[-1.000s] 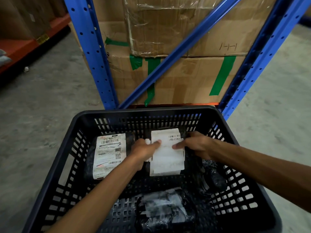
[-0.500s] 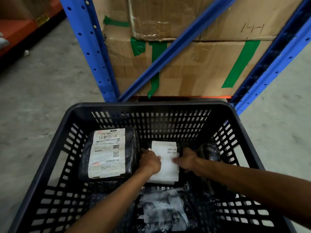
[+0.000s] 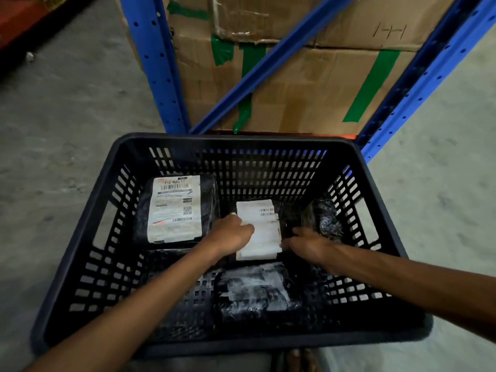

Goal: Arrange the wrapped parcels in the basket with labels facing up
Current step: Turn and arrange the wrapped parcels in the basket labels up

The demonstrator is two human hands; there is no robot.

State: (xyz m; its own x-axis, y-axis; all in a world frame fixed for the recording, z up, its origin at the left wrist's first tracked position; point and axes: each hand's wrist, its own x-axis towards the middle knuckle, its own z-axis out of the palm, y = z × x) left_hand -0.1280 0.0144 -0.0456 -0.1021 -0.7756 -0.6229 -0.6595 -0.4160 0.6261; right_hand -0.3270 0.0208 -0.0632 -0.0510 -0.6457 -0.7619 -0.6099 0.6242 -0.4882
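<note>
Head view: a black slotted basket (image 3: 107,205) stands on a grey concrete floor (image 3: 67,116), in front of a blue rack frame (image 3: 158,76) that holds taped cardboard boxes (image 3: 308,89).
Left parcel (image 3: 177,208): lies flat at the far left of the basket floor, its large white label turned up with barcodes showing.
Middle parcel (image 3: 261,232): lies near the centre of the basket, white label up, between the two hands.
Left hand (image 3: 232,236): rests on the left edge of the middle parcel; the fingers are curled down onto the label, pressing rather than enclosing.
Right hand (image 3: 306,244): sits at the right edge of the same parcel; the fingers point inward and touch its side. How far they wrap it cannot be told in the dark.
Right parcel (image 3: 326,220): a dark, shiny bundle against the right wall; no label shows.
Near parcel (image 3: 255,291): dark wrap with pale blurred patches, just below the middle parcel.
</note>
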